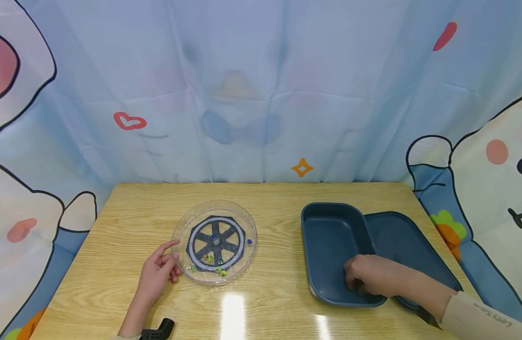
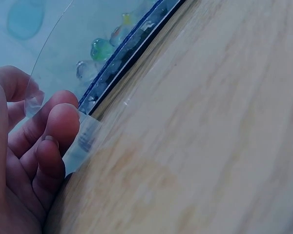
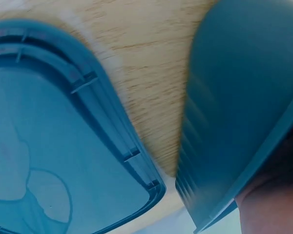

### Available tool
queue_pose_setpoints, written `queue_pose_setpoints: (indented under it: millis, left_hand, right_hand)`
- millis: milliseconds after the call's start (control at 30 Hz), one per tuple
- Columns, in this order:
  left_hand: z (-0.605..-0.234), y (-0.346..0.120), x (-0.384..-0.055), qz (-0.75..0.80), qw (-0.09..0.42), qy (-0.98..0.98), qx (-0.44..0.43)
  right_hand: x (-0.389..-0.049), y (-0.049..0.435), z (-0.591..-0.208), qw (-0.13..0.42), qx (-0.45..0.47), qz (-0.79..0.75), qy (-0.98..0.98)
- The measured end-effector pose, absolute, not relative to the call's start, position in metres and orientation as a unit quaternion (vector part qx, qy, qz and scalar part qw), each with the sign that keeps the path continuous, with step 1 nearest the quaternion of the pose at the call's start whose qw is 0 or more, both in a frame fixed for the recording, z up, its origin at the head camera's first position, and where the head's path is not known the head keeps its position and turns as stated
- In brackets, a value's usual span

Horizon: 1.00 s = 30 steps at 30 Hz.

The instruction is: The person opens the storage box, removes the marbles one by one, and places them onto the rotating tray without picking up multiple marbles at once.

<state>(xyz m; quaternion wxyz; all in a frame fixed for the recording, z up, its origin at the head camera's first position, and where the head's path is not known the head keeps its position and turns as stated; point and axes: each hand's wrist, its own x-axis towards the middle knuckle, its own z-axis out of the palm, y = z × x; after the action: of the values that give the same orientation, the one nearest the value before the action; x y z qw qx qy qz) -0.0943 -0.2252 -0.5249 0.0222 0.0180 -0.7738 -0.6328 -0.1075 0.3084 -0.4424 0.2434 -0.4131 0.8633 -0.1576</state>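
Observation:
In the head view a clear round dish (image 1: 233,208) sits on the table's left half, with a dark spoked wheel pattern in it. Several small green, yellow and blue glass marbles (image 1: 223,273) lie inside. My left hand (image 1: 156,271) holds the dish's near-left rim between thumb and fingers; the left wrist view shows fingertips against its clear wall and a green marble (image 2: 101,49) behind. Over on the right, my right hand (image 1: 367,274) reaches down into a dark blue box (image 1: 331,231). Its fingers are bent downward and their tips are hidden, so any held thing is out of sight.
A dark blue lid (image 1: 403,241) lies inner side up, right of the box and under my right forearm. A black strap device (image 1: 159,329) shows at my left wrist. Behind the wooden table (image 1: 278,264) hangs a printed cloth (image 1: 252,94).

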Motion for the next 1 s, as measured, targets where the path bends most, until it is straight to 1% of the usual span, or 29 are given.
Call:
queue_pose_setpoints:
  millis: [233, 500, 700, 1000]
  left_hand:
    - [-0.527, -0.226, -0.095, -0.628, 0.023, -0.778, 0.021]
    - [-0.526, -0.225, -0.095, -0.636, 0.025, -0.771, 0.015]
    - [-0.525, -0.224, -0.095, -0.646, 0.024, -0.763, 0.013]
    - [-0.527, -0.225, -0.096, -0.637, 0.015, -0.77, 0.027]
  right_hand:
    - [-0.113, 0.303, -0.434, 0.244, -0.401, -0.224, 0.854]
    - [-0.118, 0.298, -0.425, 0.182, -0.425, -0.33, 0.823]
    - [-0.121, 0.285, -0.42, 0.138, -0.41, -0.373, 0.821]
    - [-0.129, 0.246, -0.403, 0.073, -0.367, -0.425, 0.824]
